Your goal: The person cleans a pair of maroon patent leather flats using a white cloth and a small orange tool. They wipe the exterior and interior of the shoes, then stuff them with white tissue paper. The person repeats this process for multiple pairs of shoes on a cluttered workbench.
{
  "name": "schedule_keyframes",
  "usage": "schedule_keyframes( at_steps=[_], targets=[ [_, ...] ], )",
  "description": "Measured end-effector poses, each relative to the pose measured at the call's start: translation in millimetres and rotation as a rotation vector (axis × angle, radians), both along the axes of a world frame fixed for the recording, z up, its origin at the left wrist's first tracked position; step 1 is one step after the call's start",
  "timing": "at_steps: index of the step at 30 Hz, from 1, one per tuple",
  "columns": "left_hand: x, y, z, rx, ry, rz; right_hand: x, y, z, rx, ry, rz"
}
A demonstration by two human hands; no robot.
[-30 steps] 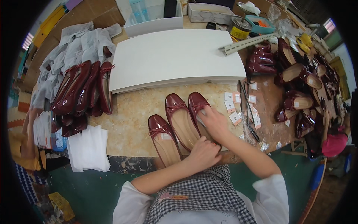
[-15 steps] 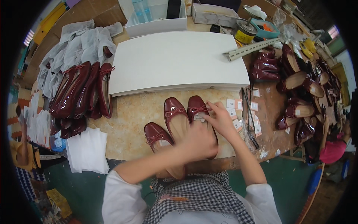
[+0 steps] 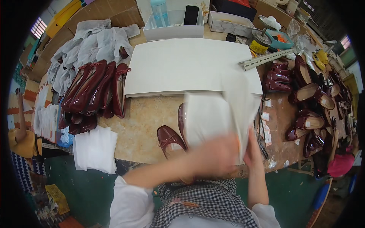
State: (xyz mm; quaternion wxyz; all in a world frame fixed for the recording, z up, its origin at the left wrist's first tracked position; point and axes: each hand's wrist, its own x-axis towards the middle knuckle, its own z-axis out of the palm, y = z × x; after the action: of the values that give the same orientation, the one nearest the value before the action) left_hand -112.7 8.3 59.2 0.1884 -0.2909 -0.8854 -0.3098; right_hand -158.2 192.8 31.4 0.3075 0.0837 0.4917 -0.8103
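Note:
A large white sheet of thin paper [image 3: 209,116] is spread and folded up in front of me, blurred by motion. My right hand [image 3: 251,150] is closed around its right fold; whether a shoe is inside cannot be seen. My left hand [image 3: 218,154] lies across the lower part of the sheet, its fingers smeared. Just left of the paper, a dark red patent ballet flat with a bow [image 3: 169,138] rests on the table. Another dark red flat [image 3: 181,117] is mostly covered by the sheet.
A white paper stack [image 3: 190,66] occupies the table's back. Dark red flats [image 3: 91,87] and a white sheet pile [image 3: 95,148] are at left. More flats [image 3: 308,119] lie right, near small tags [image 3: 266,116] and a slotted metal bar [image 3: 268,59].
The flat that both hands were touching is out of sight. A white sheet now stands between my hands and covers much of the middle shoe. The view has shifted slightly.

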Motion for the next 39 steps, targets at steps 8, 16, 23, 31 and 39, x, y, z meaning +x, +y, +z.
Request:
schedule_keyframes(
  at_steps=[8, 16, 23, 31, 39],
  targets=[
    [76, -22, -18, 0.235, 0.018, 0.47, 22, -37, 16, 0.141, 0.332, 0.42],
    [60, -36, -46, 1.358, -0.578, 0.583, 1, -70, -14, 0.405, 0.721, 0.402],
    [90, 21, -60, -0.053, -0.414, 0.441, -2, -115, -47, 1.013, 1.843, 0.522],
    [89, 19, -59, -0.085, -0.427, 0.443, -26, -114, -32, 0.764, 1.349, 0.677],
    [37, -20, -28, -0.401, -0.076, 0.415, -39, -117, -40, 0.811, 1.405, 0.523]
  ],
)
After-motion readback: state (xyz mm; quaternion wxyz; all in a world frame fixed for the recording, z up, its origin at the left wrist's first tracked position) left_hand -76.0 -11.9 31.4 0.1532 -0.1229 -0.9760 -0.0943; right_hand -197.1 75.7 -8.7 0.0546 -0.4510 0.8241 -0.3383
